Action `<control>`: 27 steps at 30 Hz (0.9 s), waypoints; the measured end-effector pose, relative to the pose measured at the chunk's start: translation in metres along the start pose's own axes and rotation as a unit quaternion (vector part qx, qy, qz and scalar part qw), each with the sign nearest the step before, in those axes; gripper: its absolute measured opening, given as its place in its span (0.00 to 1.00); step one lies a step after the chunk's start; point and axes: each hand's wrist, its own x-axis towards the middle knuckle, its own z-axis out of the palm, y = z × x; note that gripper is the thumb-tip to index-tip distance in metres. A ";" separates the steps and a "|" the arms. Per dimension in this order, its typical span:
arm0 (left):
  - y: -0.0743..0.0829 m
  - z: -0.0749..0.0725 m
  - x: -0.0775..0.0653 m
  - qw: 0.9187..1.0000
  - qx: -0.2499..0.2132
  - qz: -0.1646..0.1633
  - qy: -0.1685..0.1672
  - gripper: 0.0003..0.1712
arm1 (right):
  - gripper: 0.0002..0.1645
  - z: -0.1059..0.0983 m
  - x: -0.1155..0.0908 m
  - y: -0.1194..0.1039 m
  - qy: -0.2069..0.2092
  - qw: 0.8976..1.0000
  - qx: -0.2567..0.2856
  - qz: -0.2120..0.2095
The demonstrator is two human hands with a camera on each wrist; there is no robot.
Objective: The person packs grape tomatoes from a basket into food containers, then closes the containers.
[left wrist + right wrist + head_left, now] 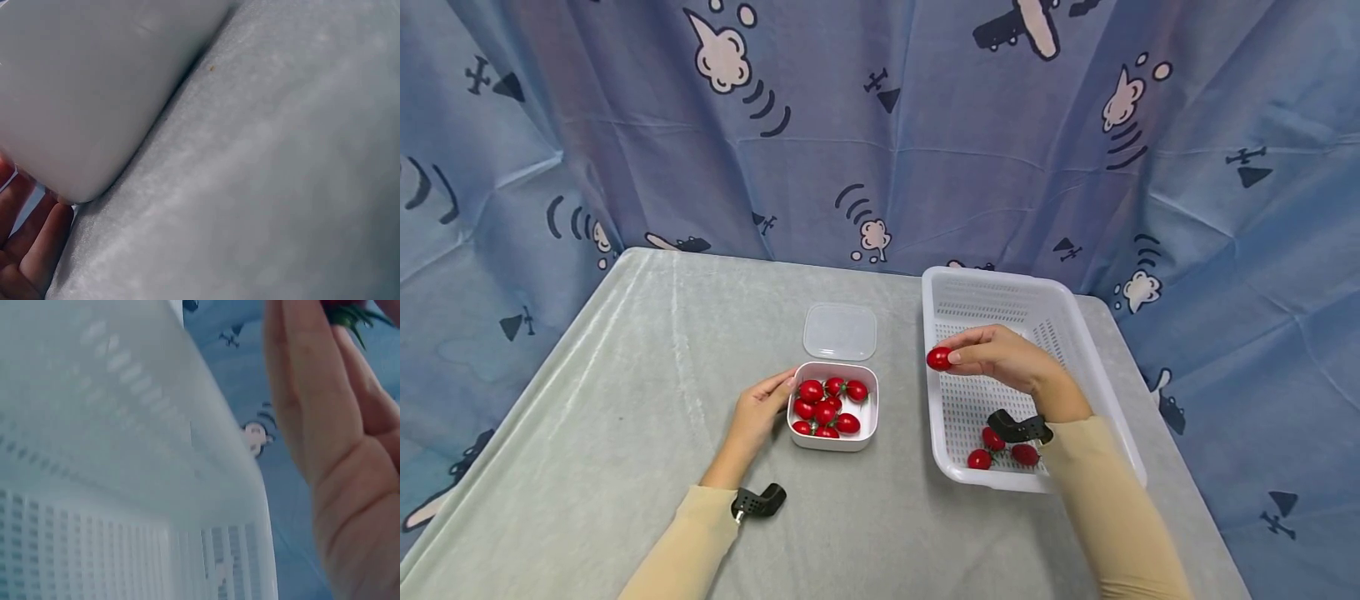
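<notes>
Between the fingertips and thumb of my right hand [1000, 358] is a red cherry tomato [938, 358], held over the left rim of a white perforated basket [951, 462]. Its green stem leaves [353, 319] show at the top of the right wrist view. My left hand [760, 421] rests against the left side of a small white square container [831, 444]. Fairly straight fingers [47, 240] touch the container's corner in the left wrist view. Several red cherry tomatoes [824, 412] lie inside that container, with bare white bottom showing at its right.
Behind the container lies a translucent square lid [840, 332]. More cherry tomatoes [979, 459] sit at the near end of the basket, partly covered by the right wrist's black band [1018, 427]. A blue patterned curtain [820, 125] hangs behind the cloth-covered table [625, 392].
</notes>
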 end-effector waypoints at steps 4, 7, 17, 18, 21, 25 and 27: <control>0.000 0.000 0.000 1.000 -0.001 0.000 0.001 0.21 | 0.14 0.014 0.006 -0.006 0.022 1.000 0.004 -0.002; -0.001 0.000 0.001 1.000 -0.001 0.001 0.001 0.21 | 0.14 0.025 0.013 -0.008 0.024 1.000 0.005 -0.003; 0.000 -0.001 0.000 1.000 0.009 0.003 0.004 0.22 | 0.12 0.063 0.044 -0.008 0.023 0.999 0.024 0.010; 0.001 -0.001 -0.001 1.000 0.013 0.005 0.004 0.22 | 0.14 0.066 0.047 -0.007 0.026 0.999 0.020 0.013; 0.000 -0.001 0.000 1.000 0.014 0.010 0.005 0.22 | 0.18 0.076 0.055 -0.007 0.038 0.999 0.014 0.022; -0.001 -0.001 0.002 1.000 0.011 0.011 0.005 0.22 | 0.19 0.086 0.064 -0.007 0.046 0.998 0.008 0.035; -0.001 -0.001 0.002 1.000 0.009 0.010 0.004 0.22 | 0.19 0.090 0.067 -0.008 0.048 0.998 0.004 0.039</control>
